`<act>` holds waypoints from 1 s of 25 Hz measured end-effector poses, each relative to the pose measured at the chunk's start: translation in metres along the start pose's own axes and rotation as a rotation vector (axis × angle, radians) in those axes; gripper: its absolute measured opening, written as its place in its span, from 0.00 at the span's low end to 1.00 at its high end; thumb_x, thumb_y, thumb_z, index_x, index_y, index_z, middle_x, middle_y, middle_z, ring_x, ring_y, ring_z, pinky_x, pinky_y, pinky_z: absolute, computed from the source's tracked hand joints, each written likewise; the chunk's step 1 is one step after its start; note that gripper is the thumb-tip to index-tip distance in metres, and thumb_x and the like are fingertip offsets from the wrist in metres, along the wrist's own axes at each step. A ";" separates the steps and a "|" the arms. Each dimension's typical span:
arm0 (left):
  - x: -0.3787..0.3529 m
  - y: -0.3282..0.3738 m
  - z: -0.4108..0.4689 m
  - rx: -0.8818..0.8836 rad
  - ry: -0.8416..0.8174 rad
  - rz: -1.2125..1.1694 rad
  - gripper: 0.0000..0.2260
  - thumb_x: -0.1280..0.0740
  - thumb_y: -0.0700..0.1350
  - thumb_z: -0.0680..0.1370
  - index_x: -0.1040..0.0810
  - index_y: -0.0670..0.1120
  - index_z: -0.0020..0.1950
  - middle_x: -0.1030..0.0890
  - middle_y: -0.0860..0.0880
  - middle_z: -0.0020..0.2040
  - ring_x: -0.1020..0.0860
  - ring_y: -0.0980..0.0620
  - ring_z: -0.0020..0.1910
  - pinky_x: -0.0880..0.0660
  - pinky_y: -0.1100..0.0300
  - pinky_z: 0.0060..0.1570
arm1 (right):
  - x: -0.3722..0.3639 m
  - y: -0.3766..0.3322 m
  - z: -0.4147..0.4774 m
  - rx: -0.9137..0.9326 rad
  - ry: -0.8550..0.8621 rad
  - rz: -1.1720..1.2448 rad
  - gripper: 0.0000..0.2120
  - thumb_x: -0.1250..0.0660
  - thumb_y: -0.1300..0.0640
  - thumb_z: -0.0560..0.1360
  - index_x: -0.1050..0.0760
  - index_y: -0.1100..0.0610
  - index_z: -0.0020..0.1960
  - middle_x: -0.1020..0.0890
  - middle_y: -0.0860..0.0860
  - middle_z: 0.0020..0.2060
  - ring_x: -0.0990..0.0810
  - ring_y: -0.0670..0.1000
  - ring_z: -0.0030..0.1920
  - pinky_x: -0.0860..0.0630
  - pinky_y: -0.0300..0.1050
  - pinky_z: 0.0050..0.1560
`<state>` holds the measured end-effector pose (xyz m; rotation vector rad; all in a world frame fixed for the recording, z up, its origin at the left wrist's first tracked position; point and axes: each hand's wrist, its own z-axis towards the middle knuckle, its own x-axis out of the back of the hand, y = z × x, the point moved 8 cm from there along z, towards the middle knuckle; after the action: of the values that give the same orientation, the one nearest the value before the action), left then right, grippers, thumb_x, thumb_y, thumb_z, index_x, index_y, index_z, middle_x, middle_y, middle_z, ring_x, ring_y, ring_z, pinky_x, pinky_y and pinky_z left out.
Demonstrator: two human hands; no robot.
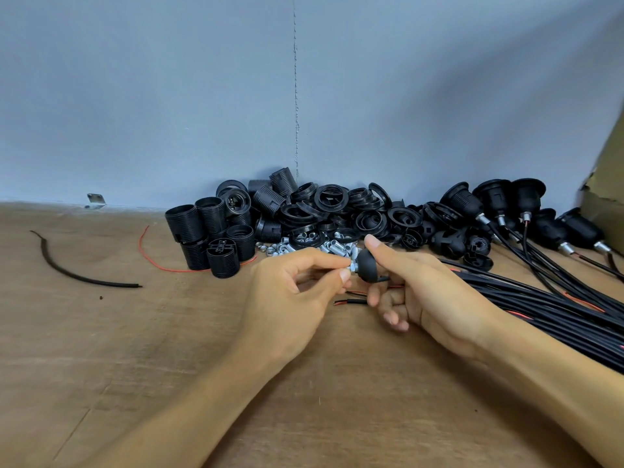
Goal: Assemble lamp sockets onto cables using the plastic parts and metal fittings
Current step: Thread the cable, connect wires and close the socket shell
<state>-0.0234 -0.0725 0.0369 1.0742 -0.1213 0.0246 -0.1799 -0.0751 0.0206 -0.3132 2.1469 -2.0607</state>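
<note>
My right hand (429, 292) grips a black domed socket cap (369, 269) just above the wooden table (135, 332). My left hand (297, 295) pinches a small metal fitting (353, 266) at the cap's narrow end, thumb and forefinger closed on it. A cable end with red and black wires (351, 301) lies under the hands. Behind them sit a heap of silver metal fittings (324, 246), black threaded socket bodies (209, 234) and black rings (331, 204).
A bundle of black cables (547, 309) runs along the right side. Finished sockets on cables (499, 201) lie at the back right beside a cardboard box (607, 184). A loose black cable piece (67, 268) and a red wire (148, 255) lie at the left.
</note>
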 end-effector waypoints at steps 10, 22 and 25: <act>0.006 -0.001 0.002 -0.005 0.041 0.045 0.13 0.25 0.35 0.75 0.13 0.55 0.44 0.13 0.53 0.39 0.14 0.54 0.40 0.18 0.62 0.47 | 0.000 -0.012 -0.003 0.110 -0.034 -0.019 0.19 0.30 0.42 0.76 0.21 0.58 0.40 0.20 0.57 0.35 0.25 0.53 0.28 0.28 0.42 0.26; 0.012 -0.007 0.004 0.042 0.158 0.028 0.11 0.26 0.33 0.75 0.14 0.50 0.44 0.13 0.51 0.37 0.14 0.53 0.38 0.18 0.61 0.44 | -0.006 0.001 -0.003 -0.013 -0.047 -0.063 0.36 0.46 0.26 0.73 0.25 0.59 0.32 0.25 0.56 0.25 0.31 0.51 0.17 0.37 0.36 0.20; 0.016 -0.012 0.006 0.071 0.165 -0.011 0.11 0.26 0.32 0.75 0.13 0.48 0.44 0.13 0.50 0.37 0.14 0.52 0.38 0.18 0.62 0.42 | 0.000 -0.012 -0.003 0.158 0.041 -0.047 0.25 0.36 0.32 0.73 0.22 0.56 0.41 0.23 0.53 0.32 0.30 0.50 0.21 0.34 0.38 0.22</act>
<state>-0.0075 -0.0840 0.0314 1.1391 0.0342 0.1079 -0.1801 -0.0722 0.0327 -0.3071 2.0009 -2.2658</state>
